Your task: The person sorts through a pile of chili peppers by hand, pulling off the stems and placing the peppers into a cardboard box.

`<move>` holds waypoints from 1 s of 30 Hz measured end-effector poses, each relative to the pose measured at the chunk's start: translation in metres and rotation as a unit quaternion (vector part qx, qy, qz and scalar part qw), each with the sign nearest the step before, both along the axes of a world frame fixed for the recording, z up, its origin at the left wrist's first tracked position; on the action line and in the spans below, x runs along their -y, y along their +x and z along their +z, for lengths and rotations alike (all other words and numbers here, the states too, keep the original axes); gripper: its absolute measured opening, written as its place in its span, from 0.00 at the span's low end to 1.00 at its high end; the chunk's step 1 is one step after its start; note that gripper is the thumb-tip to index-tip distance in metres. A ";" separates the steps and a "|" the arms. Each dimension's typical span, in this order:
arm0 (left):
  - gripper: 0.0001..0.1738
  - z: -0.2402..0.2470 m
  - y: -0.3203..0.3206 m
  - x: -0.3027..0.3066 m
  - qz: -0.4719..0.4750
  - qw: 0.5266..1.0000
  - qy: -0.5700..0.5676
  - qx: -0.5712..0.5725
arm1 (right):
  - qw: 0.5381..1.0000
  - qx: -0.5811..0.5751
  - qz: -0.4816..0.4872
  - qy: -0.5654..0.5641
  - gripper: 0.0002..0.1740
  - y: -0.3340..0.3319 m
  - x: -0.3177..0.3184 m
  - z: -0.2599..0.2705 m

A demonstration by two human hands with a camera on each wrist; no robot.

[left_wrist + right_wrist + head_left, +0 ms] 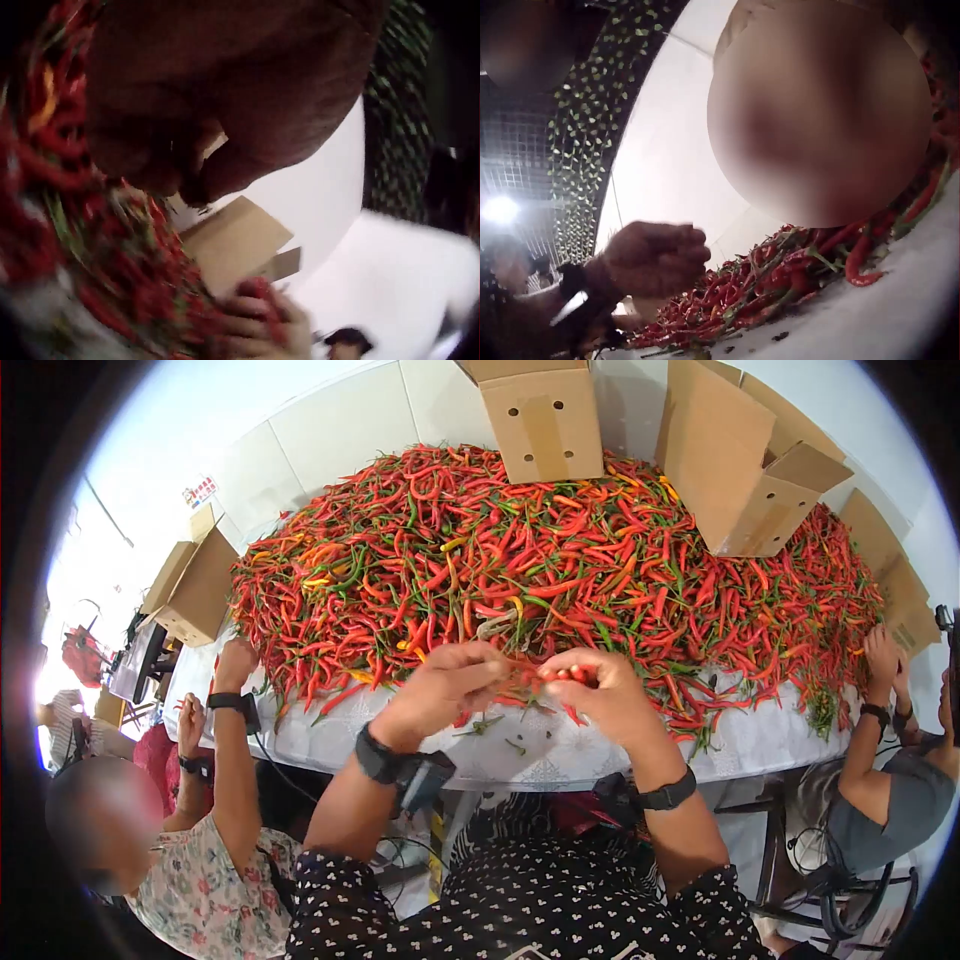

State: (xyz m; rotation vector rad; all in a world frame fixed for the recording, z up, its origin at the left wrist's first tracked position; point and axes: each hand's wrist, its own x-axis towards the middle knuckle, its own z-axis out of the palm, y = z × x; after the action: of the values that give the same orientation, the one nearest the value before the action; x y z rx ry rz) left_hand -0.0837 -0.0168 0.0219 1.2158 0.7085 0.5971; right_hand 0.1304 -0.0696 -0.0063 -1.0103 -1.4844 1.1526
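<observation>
My left hand (445, 690) is over the near edge of a big heap of chili peppers (430, 550), its fingers curled and the thumb drawn to the fingertips. No chili shows plainly in its grip. Just to the right, my right hand (615, 700) holds red chilies (580, 675) in its curled fingers; the left wrist view shows red chilies (259, 292) at these fingers too. The two hands face each other, a small gap apart. In the right wrist view the left hand (656, 259) is curled, while a blurred patch hides most of the right hand.
The heap lies on a table with a white patterned cloth (500, 755). Cardboard boxes stand at the back (548, 435), back right (720, 460) and left (195, 590). People sit at both sides, their hands by the heap. Stem bits (480, 725) lie at the near edge.
</observation>
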 end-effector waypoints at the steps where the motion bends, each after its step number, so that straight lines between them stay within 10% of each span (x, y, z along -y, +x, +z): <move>1: 0.04 0.002 -0.010 0.001 0.041 0.997 0.009 -0.059 | 0.993 -0.092 -0.027 -0.061 0.10 0.007 0.001 -0.004; 2: 0.04 -0.002 -0.020 -0.001 0.042 0.997 0.009 -0.060 | 0.974 -0.183 -0.053 -0.122 0.10 0.011 0.001 -0.007; 3: 0.05 -0.005 -0.027 -0.003 0.123 0.916 0.321 -0.205 | 0.975 -0.171 -0.067 -0.123 0.09 0.008 0.005 0.000; 4: 0.08 -0.007 -0.031 -0.002 0.186 0.715 0.592 -0.323 | 0.975 -0.173 -0.067 -0.123 0.09 0.011 0.005 -0.005; 5: 0.11 -0.009 -0.032 0.003 0.224 0.680 0.596 -0.363 | 0.937 -0.301 -0.070 -0.164 0.08 0.017 0.005 -0.014; 10: 0.08 -0.018 0.003 0.019 0.099 0.770 0.549 -0.309 | 0.832 -0.486 -0.055 -0.262 0.04 0.015 0.005 -0.036; 19: 0.11 -0.037 0.044 0.009 0.014 0.674 0.596 -0.436 | 0.864 -0.431 -0.072 -0.250 0.03 0.012 0.018 -0.050; 30: 0.04 -0.013 0.030 0.026 0.070 0.831 0.470 -0.290 | 0.880 -0.384 -0.034 -0.277 0.03 0.006 0.017 -0.035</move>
State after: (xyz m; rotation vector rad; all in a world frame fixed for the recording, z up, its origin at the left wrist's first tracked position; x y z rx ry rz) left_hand -0.0536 -0.0424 0.0090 2.3454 1.0653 0.7335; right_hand 0.1360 -0.0864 -0.0414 -0.7964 -0.4831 1.7157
